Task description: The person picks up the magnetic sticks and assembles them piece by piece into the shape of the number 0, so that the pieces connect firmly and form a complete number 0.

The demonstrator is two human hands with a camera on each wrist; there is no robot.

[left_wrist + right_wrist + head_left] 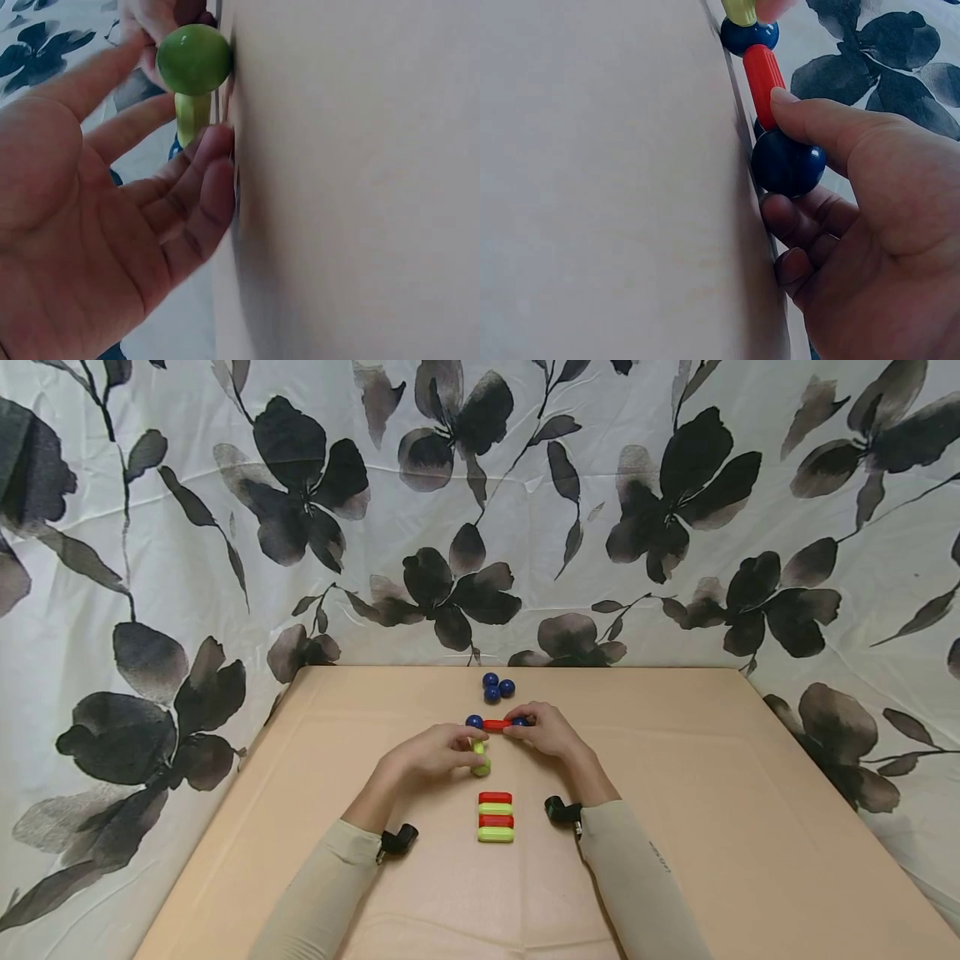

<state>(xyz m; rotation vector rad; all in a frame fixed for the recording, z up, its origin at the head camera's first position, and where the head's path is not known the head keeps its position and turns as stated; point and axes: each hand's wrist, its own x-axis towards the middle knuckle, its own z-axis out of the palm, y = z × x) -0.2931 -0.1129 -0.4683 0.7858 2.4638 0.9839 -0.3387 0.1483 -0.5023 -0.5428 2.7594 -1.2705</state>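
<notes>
A red rod (497, 725) joins two dark blue balls, the left one (474, 722) and the right one (787, 163). From the left ball a yellow-green rod (193, 116) runs toward the near side, with a green ball (195, 60) at its end. My left hand (438, 749) holds this branch, thumb by the green ball and index finger at the rod. My right hand (547, 729) grips the right blue ball, with the thumb (810, 120) on the red rod and the other fingers curled by the ball.
Several loose blue balls (492, 693) sit together near the table's far edge. Red and yellow-green rods (496, 821) lie stacked in a row nearer to me. The tan tabletop (675, 760) ends at a floral cloth (570, 552).
</notes>
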